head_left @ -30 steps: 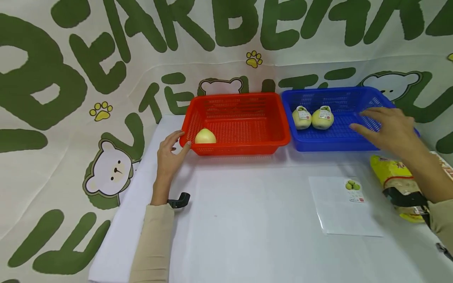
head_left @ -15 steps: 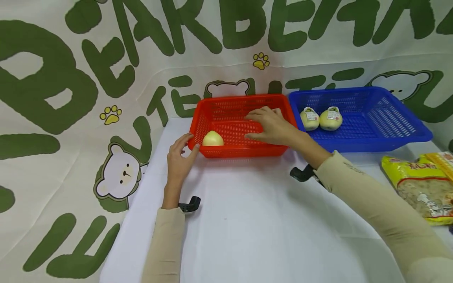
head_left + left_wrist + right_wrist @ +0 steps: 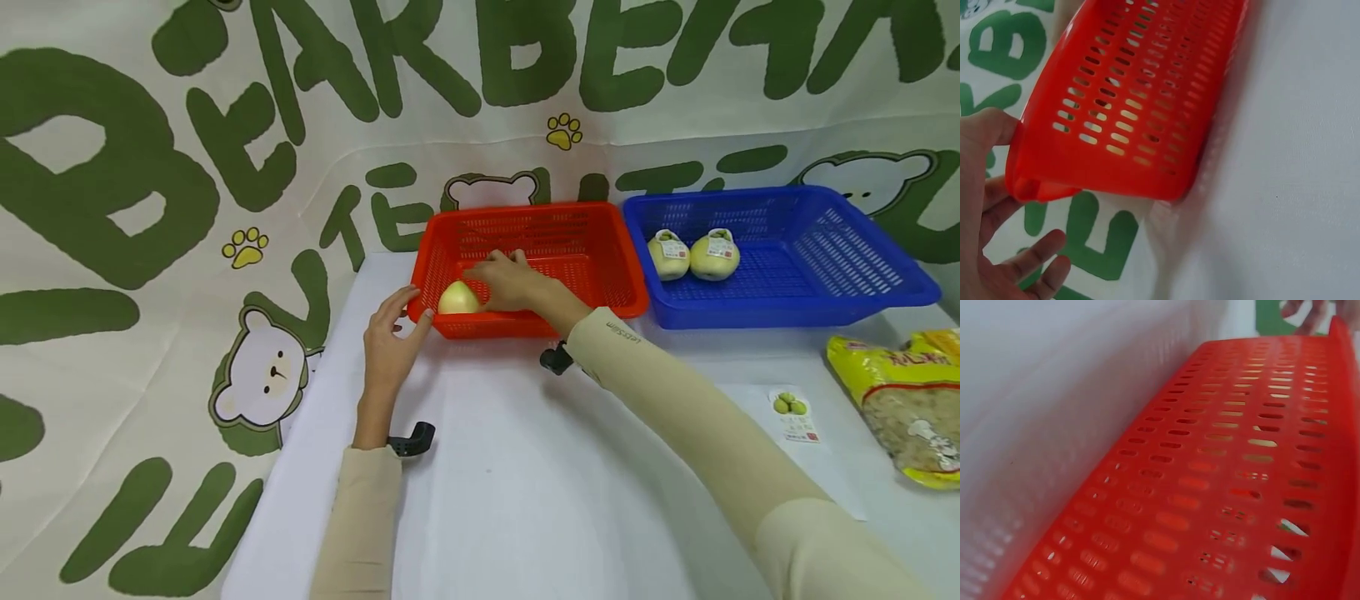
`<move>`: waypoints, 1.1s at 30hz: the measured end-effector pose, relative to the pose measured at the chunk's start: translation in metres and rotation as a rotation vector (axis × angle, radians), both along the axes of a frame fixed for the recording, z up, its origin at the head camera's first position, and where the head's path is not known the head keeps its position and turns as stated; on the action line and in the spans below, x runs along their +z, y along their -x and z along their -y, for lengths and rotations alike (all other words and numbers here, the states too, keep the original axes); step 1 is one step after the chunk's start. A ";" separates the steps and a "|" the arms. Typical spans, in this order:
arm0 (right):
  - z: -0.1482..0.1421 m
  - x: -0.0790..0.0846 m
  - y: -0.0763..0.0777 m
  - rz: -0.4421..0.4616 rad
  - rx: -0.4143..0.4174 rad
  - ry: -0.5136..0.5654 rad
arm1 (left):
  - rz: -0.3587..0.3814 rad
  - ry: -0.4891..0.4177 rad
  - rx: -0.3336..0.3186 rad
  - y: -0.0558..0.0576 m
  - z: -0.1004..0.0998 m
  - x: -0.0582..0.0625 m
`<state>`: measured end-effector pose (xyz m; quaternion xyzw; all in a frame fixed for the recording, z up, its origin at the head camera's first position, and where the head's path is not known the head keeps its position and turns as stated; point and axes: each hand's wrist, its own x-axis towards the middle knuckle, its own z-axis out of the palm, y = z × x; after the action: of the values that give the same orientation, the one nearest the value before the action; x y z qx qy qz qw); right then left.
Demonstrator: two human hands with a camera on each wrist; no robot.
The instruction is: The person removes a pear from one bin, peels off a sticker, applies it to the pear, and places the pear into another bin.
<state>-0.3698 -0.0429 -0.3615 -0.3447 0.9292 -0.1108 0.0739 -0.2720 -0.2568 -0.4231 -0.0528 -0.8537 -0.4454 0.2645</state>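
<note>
In the head view, a red basket (image 3: 525, 325) stands at the back of the table with a pale yellow-green, pear-like fruit (image 3: 457, 297) in its near left corner. My left hand (image 3: 386, 350) holds the basket's left rim at that corner; the left wrist view shows its thumb and a finger on either side of the rim, the other fingers loose. My right hand (image 3: 510, 283) reaches over the front wall into the basket, its fingers spread just right of the fruit. Whether they touch it is unclear. The right wrist view shows mainly the red front wall (image 3: 1185, 481).
Beside the red basket stands a blue basket (image 3: 780, 315) with two pale fruits (image 3: 693, 257) bearing white labels. A yellow food bag (image 3: 911, 404) lies at the right. Under the right forearm is a clear sheet or bag with a fruit label (image 3: 793, 414). A printed cloth hangs behind.
My right hand has swung left, from over the blue basket into the red one and up to the fruit. The left hand keeps its hold on the rim. The head view has turned slightly left.
</note>
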 end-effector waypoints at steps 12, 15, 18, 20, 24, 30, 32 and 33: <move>0.001 -0.021 0.012 -0.186 0.068 -0.168 | 0.026 -0.003 -0.025 0.001 -0.020 -0.005; -0.011 -0.019 0.011 -0.240 0.050 -0.139 | 0.019 -0.004 -0.037 0.002 -0.022 -0.005; -0.029 -0.010 0.008 -0.286 0.021 -0.073 | 0.006 -0.004 -0.043 0.003 -0.021 -0.003; -0.042 -0.001 0.003 -0.312 0.000 -0.015 | 0.002 -0.003 -0.038 0.003 -0.019 -0.001; -0.068 0.018 -0.011 -0.338 -0.035 0.085 | 0.003 -0.005 -0.030 0.002 -0.014 0.001; -0.106 0.037 -0.046 -0.374 -0.041 0.151 | 0.004 -0.003 -0.014 0.002 -0.004 -0.004; -0.118 0.037 -0.061 -0.402 -0.018 0.184 | 0.001 -0.003 -0.012 0.002 -0.002 -0.006; -0.124 0.036 -0.069 -0.415 -0.004 0.201 | 0.002 -0.005 -0.010 0.002 -0.001 -0.006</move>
<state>-0.3008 0.0814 -0.3257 -0.3641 0.9094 -0.1297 -0.1539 -0.2739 -0.2561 -0.4295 -0.0560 -0.8525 -0.4491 0.2616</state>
